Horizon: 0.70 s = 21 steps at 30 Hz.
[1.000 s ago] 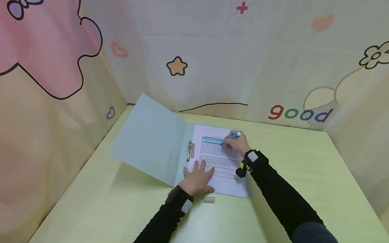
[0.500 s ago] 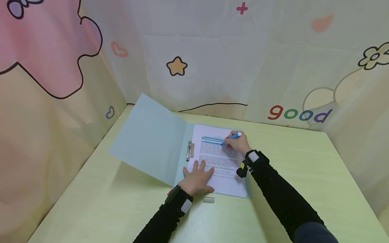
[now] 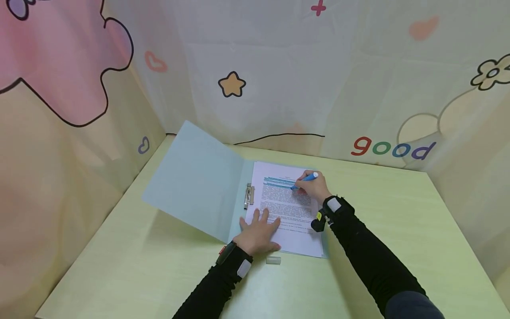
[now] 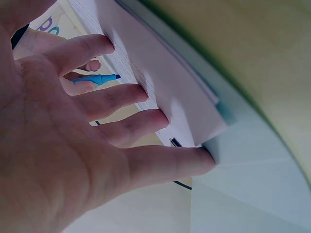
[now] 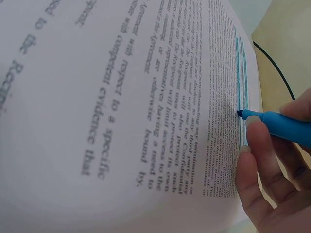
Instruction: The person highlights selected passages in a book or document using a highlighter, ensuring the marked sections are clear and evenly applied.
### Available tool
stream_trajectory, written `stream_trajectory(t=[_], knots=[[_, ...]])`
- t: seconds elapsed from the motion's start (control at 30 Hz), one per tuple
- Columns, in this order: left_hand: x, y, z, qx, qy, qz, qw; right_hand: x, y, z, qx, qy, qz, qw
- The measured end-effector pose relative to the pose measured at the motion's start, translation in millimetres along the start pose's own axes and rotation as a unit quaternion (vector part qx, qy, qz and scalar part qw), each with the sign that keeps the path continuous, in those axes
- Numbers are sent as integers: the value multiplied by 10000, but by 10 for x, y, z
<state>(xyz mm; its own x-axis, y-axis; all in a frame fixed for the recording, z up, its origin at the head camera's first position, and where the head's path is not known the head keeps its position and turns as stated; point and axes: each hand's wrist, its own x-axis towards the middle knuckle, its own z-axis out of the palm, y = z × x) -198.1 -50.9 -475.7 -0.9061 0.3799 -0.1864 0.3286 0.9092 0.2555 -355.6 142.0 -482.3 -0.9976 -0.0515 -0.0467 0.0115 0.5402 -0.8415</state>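
In the head view my right hand [image 3: 314, 186] pinches a blue highlighter [image 3: 310, 177] over the upper part of a printed sheet [image 3: 284, 239]. The right wrist view shows the highlighter's dark tip [image 5: 240, 113] on the text, at a blue stripe. Several blue stripes run across the top lines. With its fingers spread, my left hand [image 3: 256, 235] rests on the sheet's lower left; in the left wrist view one fingertip [image 4: 206, 160] touches the folder beside the paper. The sheet lies in a light blue folder [image 3: 195, 181] with a metal clip [image 3: 249, 196] at its spine.
A small pale grey cap [image 3: 273, 260] lies on the light wooden table [image 3: 119, 266], just below the folder. The folder's cover stands tilted up on the left. A patterned curtain [image 3: 279, 88] hangs behind the table and along its sides.
The highlighter in my right hand has shifted slightly to the right along a line of text, and the blue stripe there is a little longer. My left hand stays in place.
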Motion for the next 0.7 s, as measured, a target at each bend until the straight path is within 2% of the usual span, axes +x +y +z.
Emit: stream_trajectory(t=[0.7], knots=[[-6, -5, -15, -21, -53, 12, 10000, -48, -1, -40, -62, 74, 75, 9999]])
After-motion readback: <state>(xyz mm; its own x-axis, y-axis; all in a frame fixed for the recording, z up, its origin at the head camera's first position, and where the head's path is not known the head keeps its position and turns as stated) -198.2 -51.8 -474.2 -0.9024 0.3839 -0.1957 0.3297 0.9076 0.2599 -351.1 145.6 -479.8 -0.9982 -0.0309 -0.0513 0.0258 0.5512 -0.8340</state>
